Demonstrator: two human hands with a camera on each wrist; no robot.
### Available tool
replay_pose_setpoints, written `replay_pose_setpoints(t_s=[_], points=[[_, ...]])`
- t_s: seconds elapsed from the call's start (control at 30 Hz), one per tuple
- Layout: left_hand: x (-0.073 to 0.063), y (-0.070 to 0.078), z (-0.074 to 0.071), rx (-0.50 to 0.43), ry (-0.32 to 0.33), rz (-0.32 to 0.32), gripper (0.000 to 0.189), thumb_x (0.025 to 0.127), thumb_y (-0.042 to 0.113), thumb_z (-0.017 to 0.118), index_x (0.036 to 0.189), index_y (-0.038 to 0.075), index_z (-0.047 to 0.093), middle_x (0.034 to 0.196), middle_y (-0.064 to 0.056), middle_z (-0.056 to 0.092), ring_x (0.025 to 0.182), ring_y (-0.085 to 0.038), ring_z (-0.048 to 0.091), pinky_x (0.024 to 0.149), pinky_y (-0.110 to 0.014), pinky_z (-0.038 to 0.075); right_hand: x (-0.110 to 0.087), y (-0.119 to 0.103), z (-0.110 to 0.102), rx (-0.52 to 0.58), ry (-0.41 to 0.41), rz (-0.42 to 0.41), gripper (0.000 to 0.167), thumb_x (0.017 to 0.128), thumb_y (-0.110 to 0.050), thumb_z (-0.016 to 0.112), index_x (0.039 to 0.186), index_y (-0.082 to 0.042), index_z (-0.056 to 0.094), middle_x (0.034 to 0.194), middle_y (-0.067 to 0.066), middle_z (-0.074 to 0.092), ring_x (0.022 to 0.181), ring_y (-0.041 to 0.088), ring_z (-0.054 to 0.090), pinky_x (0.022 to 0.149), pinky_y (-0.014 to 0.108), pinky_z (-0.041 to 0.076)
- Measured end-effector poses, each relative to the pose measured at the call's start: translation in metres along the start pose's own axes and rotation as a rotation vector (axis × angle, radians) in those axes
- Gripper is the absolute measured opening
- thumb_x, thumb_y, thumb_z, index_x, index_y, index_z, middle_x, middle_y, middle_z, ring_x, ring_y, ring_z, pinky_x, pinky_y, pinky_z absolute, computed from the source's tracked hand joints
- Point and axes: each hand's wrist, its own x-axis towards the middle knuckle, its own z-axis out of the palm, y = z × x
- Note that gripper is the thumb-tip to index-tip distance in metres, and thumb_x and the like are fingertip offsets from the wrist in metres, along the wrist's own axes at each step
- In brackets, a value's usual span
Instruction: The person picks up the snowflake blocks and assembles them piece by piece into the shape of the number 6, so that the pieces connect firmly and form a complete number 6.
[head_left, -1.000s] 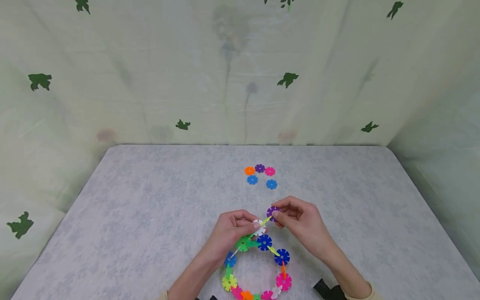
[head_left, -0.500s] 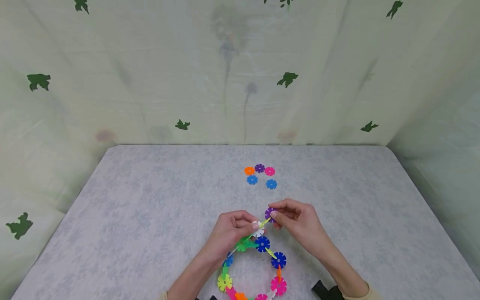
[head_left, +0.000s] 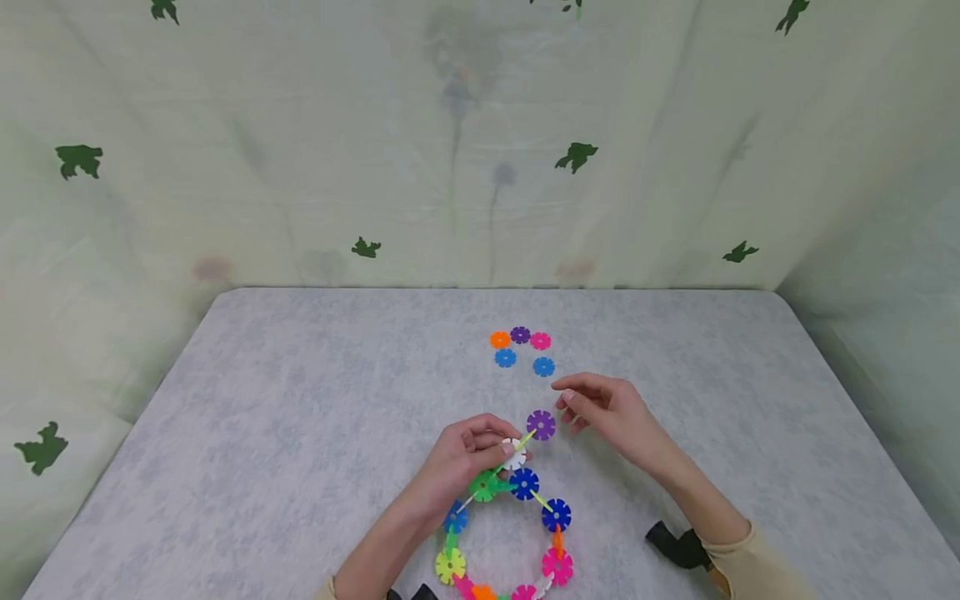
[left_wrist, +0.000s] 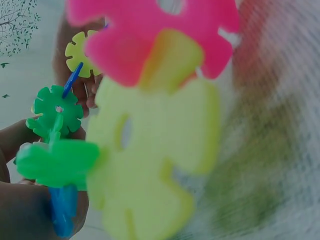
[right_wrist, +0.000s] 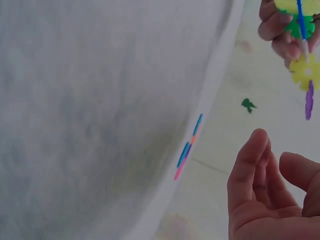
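Colourful notched plastic discs, slotted together, form a ring chain, seen in the head view by its dark blue disc (head_left: 557, 515) and lime disc (head_left: 451, 566). My left hand (head_left: 465, 450) pinches a white disc (head_left: 514, 455) at the ring's far side. From it a yellow disc, edge-on, leads to a purple disc (head_left: 541, 425) at the free end. My right hand (head_left: 613, 417) is off to the right of that purple disc, fingers loosely bent and holding nothing. In the left wrist view a blurred pale yellow disc (left_wrist: 150, 160) and a pink disc (left_wrist: 120, 60) hide much.
Loose discs lie farther back on the grey table (head_left: 337, 375): orange (head_left: 499, 340), purple (head_left: 520, 335), pink (head_left: 540, 341) and two blue discs. A pale curtain (head_left: 300, 167) with green leaf shapes stands behind the table. The ring's near edge runs out of the head view.
My right hand has let go of the purple disc and moved away, up and to the right. My left hand keeps its pinch, and the ring has shifted slightly left.
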Motion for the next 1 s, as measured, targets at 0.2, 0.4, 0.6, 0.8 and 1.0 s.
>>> replay_pose_setpoints(t_s=[0.2, 0.4, 0.6, 0.8, 1.0], points=[[0.002, -0.001, -0.002, -0.006, -0.009, 0.000, 0.024, 0.096, 0.015, 0.062, 0.117, 0.004, 0.065, 0.104, -0.013, 0.071, 0.083, -0.019, 0.062, 0.074, -0.029, 0.053, 0.034, 0.008, -0.020, -0.230, -0.019, 0.008, 0.025, 0.099, -0.013, 0.059, 0.120, -0.001, 0.066, 0.104, 0.013, 0.068, 0.085, 0.027, 0.063, 0.073, 0.038, 0.056], [0.003, 0.000, -0.001, 0.003, -0.002, -0.012, 0.026, 0.097, 0.021, 0.062, 0.120, 0.008, 0.065, 0.105, -0.012, 0.068, 0.086, -0.020, 0.060, 0.076, -0.029, 0.052, 0.069, 0.015, -0.026, -0.424, -0.071, 0.057, 0.025, 0.097, -0.015, 0.062, 0.120, -0.006, 0.067, 0.106, 0.007, 0.066, 0.088, 0.022, 0.060, 0.071, 0.031, 0.054], [0.002, 0.000, -0.001, 0.002, -0.005, 0.007, 0.027, 0.099, 0.021, 0.060, 0.124, 0.011, 0.064, 0.098, -0.013, 0.062, 0.080, -0.018, 0.055, 0.075, -0.028, 0.047, 0.089, 0.022, -0.023, -0.542, -0.114, 0.071, 0.027, 0.093, -0.020, 0.069, 0.118, -0.010, 0.069, 0.097, 0.003, 0.063, 0.084, 0.021, 0.054, 0.072, 0.033, 0.049], [0.001, 0.001, -0.002, 0.024, 0.012, 0.016, 0.033, 0.100, 0.025, 0.058, 0.129, 0.009, 0.061, 0.095, -0.009, 0.059, 0.088, -0.019, 0.052, 0.080, -0.031, 0.045, 0.086, 0.018, -0.018, -0.547, -0.130, 0.088, 0.018, 0.087, -0.014, 0.076, 0.103, -0.012, 0.066, 0.097, 0.004, 0.062, 0.088, 0.023, 0.055, 0.080, 0.038, 0.050], [0.002, 0.002, -0.003, 0.079, 0.070, -0.021, 0.038, 0.097, 0.038, 0.060, 0.123, 0.010, 0.063, 0.095, -0.007, 0.061, 0.083, -0.019, 0.052, 0.065, -0.029, 0.045, 0.065, 0.013, -0.017, -0.471, -0.082, 0.047, 0.008, 0.091, -0.011, 0.071, 0.097, -0.016, 0.067, 0.094, 0.001, 0.066, 0.086, 0.020, 0.059, 0.076, 0.035, 0.052]])
